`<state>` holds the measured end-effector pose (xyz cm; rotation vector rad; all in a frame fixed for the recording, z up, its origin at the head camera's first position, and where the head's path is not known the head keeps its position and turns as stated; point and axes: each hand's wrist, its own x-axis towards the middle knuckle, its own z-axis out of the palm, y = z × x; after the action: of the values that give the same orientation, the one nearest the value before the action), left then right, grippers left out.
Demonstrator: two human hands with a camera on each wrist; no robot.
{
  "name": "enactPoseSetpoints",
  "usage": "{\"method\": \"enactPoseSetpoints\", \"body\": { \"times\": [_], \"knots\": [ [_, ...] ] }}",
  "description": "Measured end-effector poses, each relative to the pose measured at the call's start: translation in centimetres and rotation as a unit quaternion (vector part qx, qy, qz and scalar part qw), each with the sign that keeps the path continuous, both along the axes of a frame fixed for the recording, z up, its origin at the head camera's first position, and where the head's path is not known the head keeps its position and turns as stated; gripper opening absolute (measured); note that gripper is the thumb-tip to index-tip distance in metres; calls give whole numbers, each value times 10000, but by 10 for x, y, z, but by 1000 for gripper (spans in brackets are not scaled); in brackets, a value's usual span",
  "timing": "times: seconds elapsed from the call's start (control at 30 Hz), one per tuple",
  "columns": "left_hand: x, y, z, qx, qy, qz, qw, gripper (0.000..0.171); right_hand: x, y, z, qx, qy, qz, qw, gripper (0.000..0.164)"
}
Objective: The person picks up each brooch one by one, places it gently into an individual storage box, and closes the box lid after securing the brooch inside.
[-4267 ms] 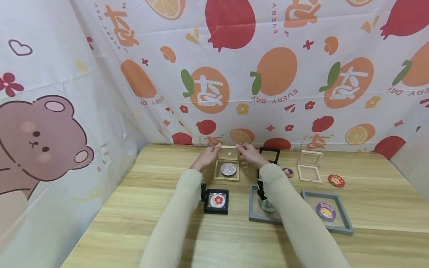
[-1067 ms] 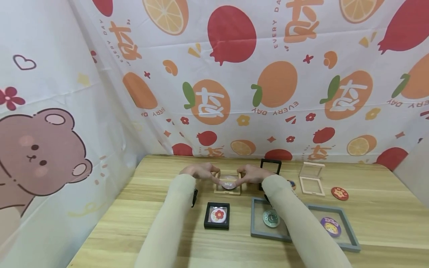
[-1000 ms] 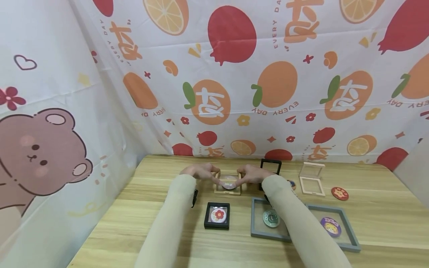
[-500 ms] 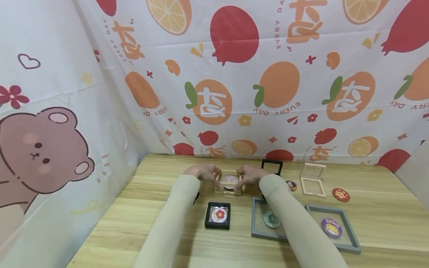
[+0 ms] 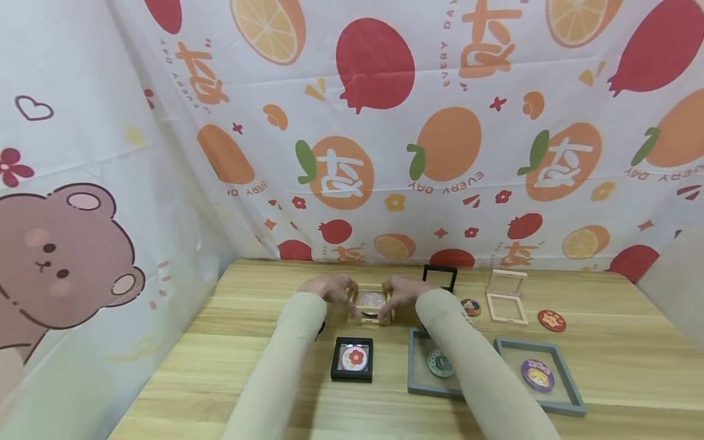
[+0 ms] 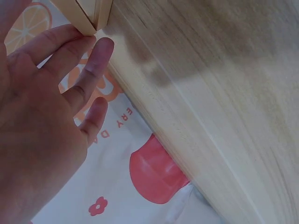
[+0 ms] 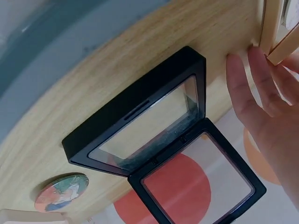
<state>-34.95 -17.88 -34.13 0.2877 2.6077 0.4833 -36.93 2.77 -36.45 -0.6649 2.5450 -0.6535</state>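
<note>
Head view: wooden case [image 5: 370, 321] between left and right fingers [image 5: 350, 307]

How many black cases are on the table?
2: one black case, holding a red-flower badge, between the sleeves; one open black case beside the right hand. The sleeves could hide others.
</note>
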Motion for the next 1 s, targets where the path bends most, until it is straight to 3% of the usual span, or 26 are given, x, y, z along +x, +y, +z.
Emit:
{"method": "enactPoseSetpoints", "body": {
  "times": [0.17, 0.43, 0.67, 0.87, 1.0],
  "knots": [
    [3, 1, 0, -130, 168, 25, 9998, 60, 2, -3, 1, 135, 25, -60, 9999, 44],
    [4, 3, -5, -276, 605, -181, 9976, 42, 7, -4, 3, 355, 209, -74, 9991, 40],
    [5, 8, -6, -455, 761, -161, 9959, 51, 10, -6, 2, 359, 189, -253, 9989, 45],
    [8, 11, -8, -577, 1030, -207, 9928, 38, 10, -11, 2, 711, 520, -175, 9960, 46],
    [11, 13, -10, -721, 1349, -409, 9874, 31, 12, -17, 5, 1200, 903, -61, 9886, 45]
  ]
}}
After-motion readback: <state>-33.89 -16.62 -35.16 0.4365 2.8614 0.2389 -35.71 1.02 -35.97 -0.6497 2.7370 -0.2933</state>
